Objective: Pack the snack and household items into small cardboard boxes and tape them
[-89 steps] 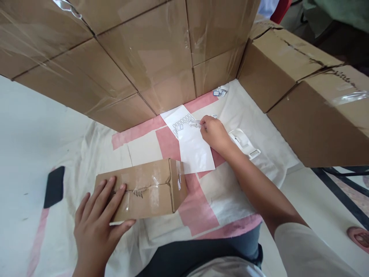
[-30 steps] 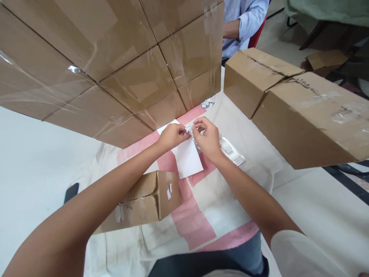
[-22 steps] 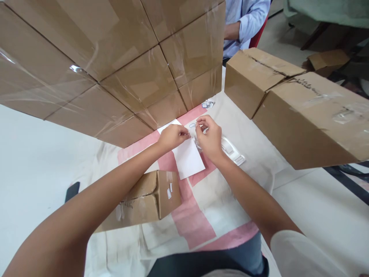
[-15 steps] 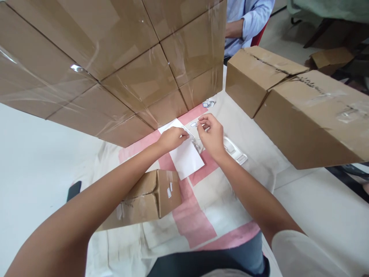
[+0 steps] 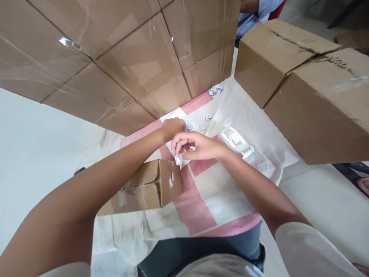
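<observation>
In the head view, a white sheet (image 5: 190, 122) printed with rows of small blue-bordered labels lies on the pink and white cloth (image 5: 213, 196). My left hand (image 5: 173, 128) rests on this sheet with its fingers curled; its fingertips are largely hidden. Just in front of it, my right hand (image 5: 196, 145) pinches a small blue-edged label (image 5: 178, 159) between thumb and finger. That label hangs close to the end of a small cardboard box (image 5: 165, 186). Two little white stickers (image 5: 171, 180) are on that end of the box, whose side lies partly under my left forearm.
A tall stack of taped cartons (image 5: 138, 69) stands behind the sheet. Larger cardboard boxes (image 5: 311, 111) are at the right. Crumpled label scraps (image 5: 215, 91) and a white plastic object (image 5: 235, 142) lie on the cloth. Another person's sleeve (image 5: 252, 23) shows beyond.
My right hand has moved left and nearer to me with the small label, now in front of my left hand. My left hand stays at the sheet. The whole view has shifted slightly.
</observation>
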The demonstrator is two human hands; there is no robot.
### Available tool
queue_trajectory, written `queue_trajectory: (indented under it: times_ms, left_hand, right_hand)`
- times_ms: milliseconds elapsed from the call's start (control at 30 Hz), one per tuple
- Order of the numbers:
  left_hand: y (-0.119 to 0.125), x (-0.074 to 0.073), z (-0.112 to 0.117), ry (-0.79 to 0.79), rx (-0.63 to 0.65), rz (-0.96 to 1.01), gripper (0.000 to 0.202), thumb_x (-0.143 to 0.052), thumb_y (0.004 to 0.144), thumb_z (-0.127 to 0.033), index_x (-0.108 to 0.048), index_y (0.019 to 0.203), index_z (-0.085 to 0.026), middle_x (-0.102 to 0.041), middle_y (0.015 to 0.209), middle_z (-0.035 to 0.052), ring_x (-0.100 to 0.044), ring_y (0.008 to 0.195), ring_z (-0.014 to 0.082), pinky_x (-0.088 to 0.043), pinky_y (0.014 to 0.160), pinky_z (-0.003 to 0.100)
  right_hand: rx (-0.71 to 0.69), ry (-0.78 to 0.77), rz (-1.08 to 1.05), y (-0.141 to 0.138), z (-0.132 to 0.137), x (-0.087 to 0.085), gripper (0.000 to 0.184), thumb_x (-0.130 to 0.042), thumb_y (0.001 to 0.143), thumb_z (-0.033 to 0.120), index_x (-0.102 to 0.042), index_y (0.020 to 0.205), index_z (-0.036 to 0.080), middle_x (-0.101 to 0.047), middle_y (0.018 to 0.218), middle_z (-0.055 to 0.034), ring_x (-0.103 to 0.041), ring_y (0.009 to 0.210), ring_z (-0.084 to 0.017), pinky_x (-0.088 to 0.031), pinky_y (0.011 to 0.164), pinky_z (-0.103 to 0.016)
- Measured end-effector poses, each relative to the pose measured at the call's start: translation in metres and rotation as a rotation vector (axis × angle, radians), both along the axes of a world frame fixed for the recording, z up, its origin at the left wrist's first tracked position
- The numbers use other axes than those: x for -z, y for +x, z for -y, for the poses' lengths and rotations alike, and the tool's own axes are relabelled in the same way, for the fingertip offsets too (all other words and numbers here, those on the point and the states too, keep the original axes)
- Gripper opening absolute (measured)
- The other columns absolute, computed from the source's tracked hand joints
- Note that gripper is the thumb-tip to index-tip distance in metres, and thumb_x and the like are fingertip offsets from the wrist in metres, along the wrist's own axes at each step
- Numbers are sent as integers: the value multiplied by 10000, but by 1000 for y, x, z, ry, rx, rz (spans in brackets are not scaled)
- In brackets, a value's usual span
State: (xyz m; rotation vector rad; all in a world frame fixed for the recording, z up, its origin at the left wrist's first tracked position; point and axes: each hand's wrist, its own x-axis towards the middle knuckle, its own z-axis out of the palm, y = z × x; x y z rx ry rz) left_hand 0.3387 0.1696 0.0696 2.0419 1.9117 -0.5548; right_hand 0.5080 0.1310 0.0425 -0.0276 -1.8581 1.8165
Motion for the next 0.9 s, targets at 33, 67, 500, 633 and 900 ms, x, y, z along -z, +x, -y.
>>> queue_trajectory:
  times_ms: [33,67,500,633,900]
  left_hand:
    - [-1,2,-1,0,0,-25,195,-681,803,-372,-747,804,-189,-742,913,91,-688,931,258,-457,773,311]
    - [-1,3,-2,6,-2,-51,210,-693,798,-397,-745,800,-193,-739,898,90,-687,940,264,-453,769,308]
    - [-11,14,-16,125,-127,-142,578,-858,622,-659,-709,861,-154,-698,848,134,-671,1023,375,-466,836,372]
    - [-2,-3,-14,41,-106,-270,643,-841,620,-719,-708,854,-136,-676,833,133,-663,1007,385,-454,867,407]
    - [-43,-110,196,730,-205,129,431,-460,877,-681,-732,970,-359,-685,947,16,-659,978,302,-511,938,456]
  right_hand:
    - [-62,18,21,-3,4,2,179,-638,847,131,-612,1016,183,-719,878,4,-595,753,-106,-384,664,-226]
    - [-108,33,42,-6,8,4,175,-633,850,121,-609,1013,182,-718,875,5,-591,746,-102,-380,658,-222]
    - [-208,161,140,-19,27,13,88,-648,858,138,-592,886,200,-674,763,48,-566,672,-94,-410,647,-205]
    - [-146,250,177,-19,33,13,124,-674,872,174,-560,843,211,-612,695,79,-524,604,-86,-378,622,-212]
    - [54,455,381,-18,45,12,285,-768,885,359,-525,961,230,-637,806,41,-590,704,-155,-325,602,-257]
